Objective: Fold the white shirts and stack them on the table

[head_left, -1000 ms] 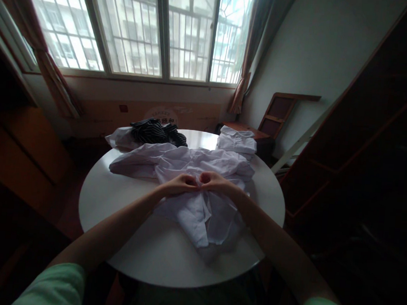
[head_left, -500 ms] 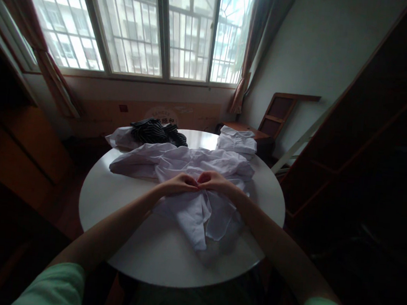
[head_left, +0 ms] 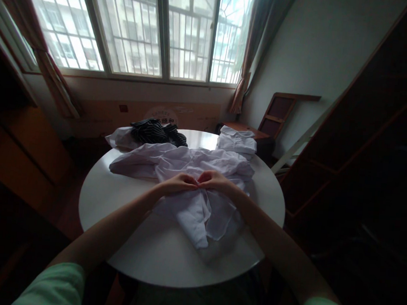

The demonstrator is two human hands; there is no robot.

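A white shirt [head_left: 185, 158] lies spread and wrinkled across the round table, with its lower edges hanging in two loose flaps toward me. My left hand [head_left: 182, 183] pinches the shirt's fabric near its middle, fingers closed. Right against it, my right hand [head_left: 213, 179] pinches the same spot, the fingertips of both hands meeting. Whatever small part sits between the fingertips is hidden by the fingers.
The white round table [head_left: 115, 202] carries a black striped garment [head_left: 155, 132] at the back left, on top of pale cloth. A folded white shirt [head_left: 237, 141] rests at the back right. Beyond it stands a wooden chair [head_left: 279, 114]; a dark cabinet [head_left: 344, 149] rises at right.
The loose flaps of the shirt have shifted very slightly. Both hands stay at nearly the same place, still pinching the fabric.
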